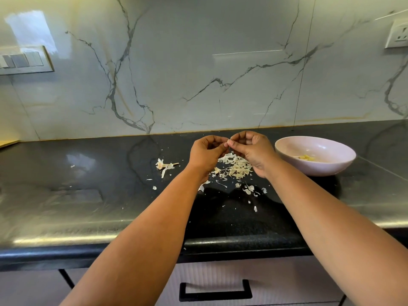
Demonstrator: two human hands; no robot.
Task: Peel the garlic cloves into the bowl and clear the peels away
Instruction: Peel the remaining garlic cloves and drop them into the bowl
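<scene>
Both hands up over the black table (pixel 92 219), fingertips meeting above the peel pile (pixel 235 166). My left hand (pixel 206 154) has its fingers curled in, and my right hand (pixel 254 151) likewise, thumb and forefinger pressed together at the meeting point. Both grips are pinching something small between them. It is hidden by the fingers; I judge it a garlic clove being skinned, but cannot confirm.

Bowl (pixel 331 166) sits just beside my right hand, on the table. Peeled cloves (pixel 306 157) lie at its bottom, only a few. Loose flakes are scattered toward me from the pile. A stripped garlic stem with papery skin (pixel 164 166) lies apart to the left.

Step in hand, as I read it: working skin off one clove.

How to do it well:
- Hold the clove steady with one grip and tear with the other; start at the root end, where the skin lifts easiest.
- Keep hands over the pile so flakes drop onto it and don't spread further.
- Check no thin inner skin clings before dropping the clove.
- Move right to the bowl for the release; drop the clove low, so it doesn't bounce out.
- Shake clinging peel off the fingers over the pile, not over the bowl.

Sweeping the peels off comes after; the scatter is wide, so gather inward from the edges.
</scene>
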